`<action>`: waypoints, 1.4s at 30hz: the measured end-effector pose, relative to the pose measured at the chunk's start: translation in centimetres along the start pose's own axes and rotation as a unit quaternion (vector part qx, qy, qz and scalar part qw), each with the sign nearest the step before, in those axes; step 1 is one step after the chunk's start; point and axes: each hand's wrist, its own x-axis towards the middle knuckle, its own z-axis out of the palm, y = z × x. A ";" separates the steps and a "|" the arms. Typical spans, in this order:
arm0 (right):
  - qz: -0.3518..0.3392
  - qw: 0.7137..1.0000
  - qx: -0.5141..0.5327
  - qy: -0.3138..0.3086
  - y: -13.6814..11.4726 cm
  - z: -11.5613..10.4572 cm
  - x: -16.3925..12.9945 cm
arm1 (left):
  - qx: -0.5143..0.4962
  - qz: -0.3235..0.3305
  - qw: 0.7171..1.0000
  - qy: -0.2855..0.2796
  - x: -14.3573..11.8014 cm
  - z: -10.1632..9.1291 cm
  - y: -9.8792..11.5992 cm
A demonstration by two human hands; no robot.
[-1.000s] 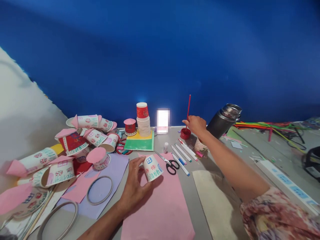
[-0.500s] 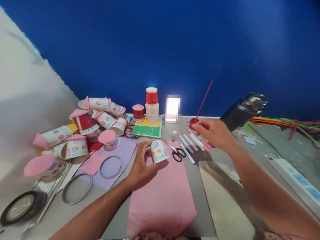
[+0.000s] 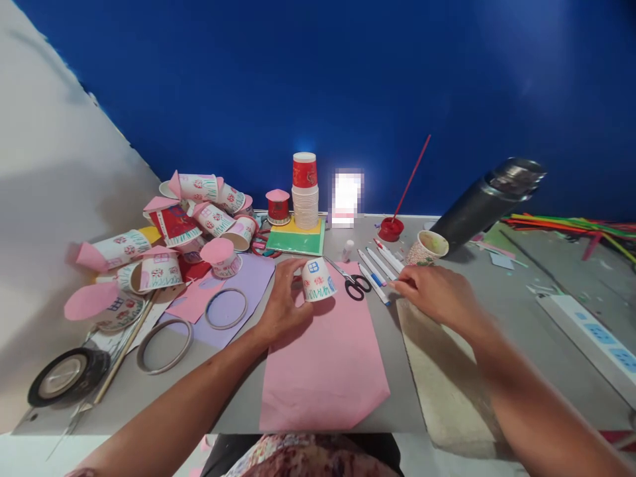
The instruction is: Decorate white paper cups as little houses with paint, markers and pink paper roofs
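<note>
My left hand (image 3: 283,306) grips a small white paper cup (image 3: 318,281), upside down and drawn with a blue window and green grass, on the far end of a pink paper sheet (image 3: 325,371). My right hand (image 3: 437,293) hovers low over the table beside a row of marker pens (image 3: 378,268), fingers loosely curled and holding nothing. Black-handled scissors (image 3: 355,285) lie between the cup and the pens. Further back, a red brush stands tilted in a small red paint pot (image 3: 390,229).
A heap of decorated cups with pink paper roofs (image 3: 179,228) fills the left. Tape rings (image 3: 226,309) and a black tape roll (image 3: 67,375) lie nearer. A cup stack (image 3: 305,191) on green card, a dark flask (image 3: 484,202), a patterned cup (image 3: 426,247) and a beige mat (image 3: 447,384) surround.
My right hand has let go of the red brush, left it in the paint pot, and come back toward me to the pens. My left hand still holds the cup.
</note>
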 end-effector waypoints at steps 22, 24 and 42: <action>0.100 0.992 0.042 0.063 0.1 3.0 1.8 | 0.008 -0.029 0.999 -0.014 0.3 -0.2 0.6; 0.097 0.993 0.036 0.065 0.4 3.3 2.3 | 0.008 -0.033 0.999 -0.010 0.2 -0.1 0.7; 0.025 0.930 0.301 0.208 1.4 2.5 2.3 | -0.046 -0.011 0.999 -0.013 -0.3 0.1 -0.1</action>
